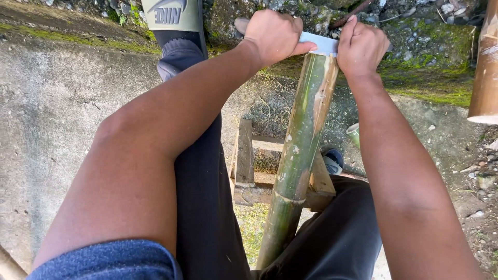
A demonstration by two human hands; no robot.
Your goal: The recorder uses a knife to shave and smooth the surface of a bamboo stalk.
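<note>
A green bamboo pole [300,150] runs from the lower middle of the frame up to the upper middle, tilted slightly right, its skin partly shaved to pale tan near the top right side. Across its top end lies a flat, pale metal blade [320,44], crosswise, touching the pole's upper edge.

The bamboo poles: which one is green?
The long bamboo pole between the knees, under both hands, is green. The other pole, at the right edge, is brown.
</note>
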